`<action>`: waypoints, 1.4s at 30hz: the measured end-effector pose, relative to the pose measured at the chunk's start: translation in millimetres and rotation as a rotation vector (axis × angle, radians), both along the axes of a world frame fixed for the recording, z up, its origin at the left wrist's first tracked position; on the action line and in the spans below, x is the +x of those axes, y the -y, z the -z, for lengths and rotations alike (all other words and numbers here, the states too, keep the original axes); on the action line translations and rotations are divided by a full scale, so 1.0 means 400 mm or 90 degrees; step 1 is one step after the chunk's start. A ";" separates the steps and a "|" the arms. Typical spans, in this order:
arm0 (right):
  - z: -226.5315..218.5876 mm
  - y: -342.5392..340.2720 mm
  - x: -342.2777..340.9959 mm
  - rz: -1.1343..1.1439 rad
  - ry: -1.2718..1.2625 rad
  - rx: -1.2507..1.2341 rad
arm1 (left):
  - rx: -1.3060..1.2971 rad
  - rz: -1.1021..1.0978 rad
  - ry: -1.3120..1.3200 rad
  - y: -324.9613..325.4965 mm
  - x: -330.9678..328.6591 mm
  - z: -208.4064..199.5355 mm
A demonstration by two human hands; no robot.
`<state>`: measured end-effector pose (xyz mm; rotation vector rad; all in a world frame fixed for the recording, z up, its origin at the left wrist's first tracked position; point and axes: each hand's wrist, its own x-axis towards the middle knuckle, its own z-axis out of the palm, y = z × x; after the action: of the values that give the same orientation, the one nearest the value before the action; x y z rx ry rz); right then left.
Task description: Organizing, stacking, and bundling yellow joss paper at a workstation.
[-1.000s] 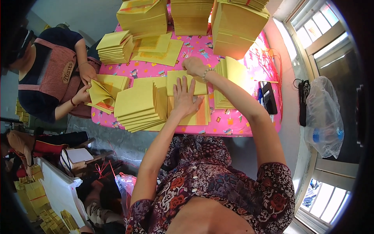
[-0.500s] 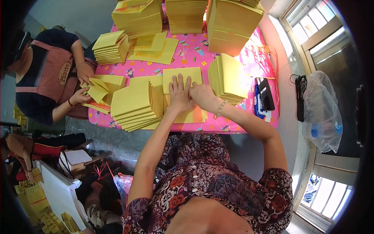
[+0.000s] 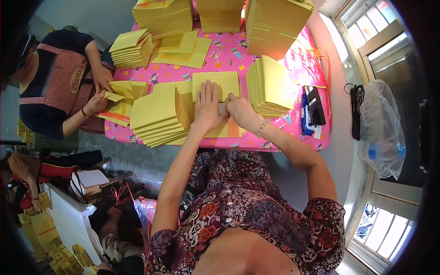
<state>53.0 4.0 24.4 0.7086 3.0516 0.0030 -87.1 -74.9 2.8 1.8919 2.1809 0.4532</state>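
A sheet of yellow paper (image 3: 215,81) lies in front of me on the table, its near part covered by my hands. My left hand (image 3: 207,110) rests flat on it with the fingers stretched out. Beside it, my right hand (image 3: 242,111) is closed, its curled fingers at the paper's near right edge; their exact hold is partly hidden. Under my hands is another yellow sheet (image 3: 231,130) with an orange patch. A fanned stack of folded yellow papers (image 3: 156,112) stands just left of my left hand, and another folded stack (image 3: 275,85) stands right of my right hand.
Tall yellow paper stacks (image 3: 274,30) line the back of the pink patterned table (image 3: 229,54). At its right side lie a phone (image 3: 314,105) and red string (image 3: 316,68). On the left a co-worker (image 3: 59,82) folds yellow paper. A clear plastic bag (image 3: 382,128) hangs by the window.
The whole view has shifted slightly. My right hand has turned a little at the paper's edge while my left hand stays flat. The co-worker's hands have moved on their paper.
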 end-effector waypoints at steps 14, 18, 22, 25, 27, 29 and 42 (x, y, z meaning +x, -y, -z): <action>-0.015 0.007 0.002 -0.021 -0.005 0.024 | -0.075 -0.099 -0.058 0.080 0.040 -0.005; -0.029 0.013 0.000 -0.046 0.023 0.052 | -0.046 -0.111 -0.015 0.088 0.040 0.008; -0.023 0.013 0.004 -0.032 -0.020 0.059 | -0.058 -0.121 0.037 0.085 0.041 0.005; -0.026 0.010 -0.017 0.028 0.001 0.023 | -0.084 -0.121 0.058 0.085 0.036 -0.005; -0.023 0.002 -0.032 0.014 -0.052 0.082 | -0.090 -0.114 0.046 0.085 0.032 -0.004; -0.020 0.002 -0.039 0.007 -0.019 0.057 | -0.098 -0.109 0.032 0.086 0.030 -0.001; 0.009 -0.040 -0.036 -0.078 -0.083 0.088 | -0.090 -0.131 0.056 0.067 0.015 -0.012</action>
<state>38.5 20.0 20.6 0.5454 3.2402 0.1772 -81.0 -101.8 7.6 1.5549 2.2933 0.3969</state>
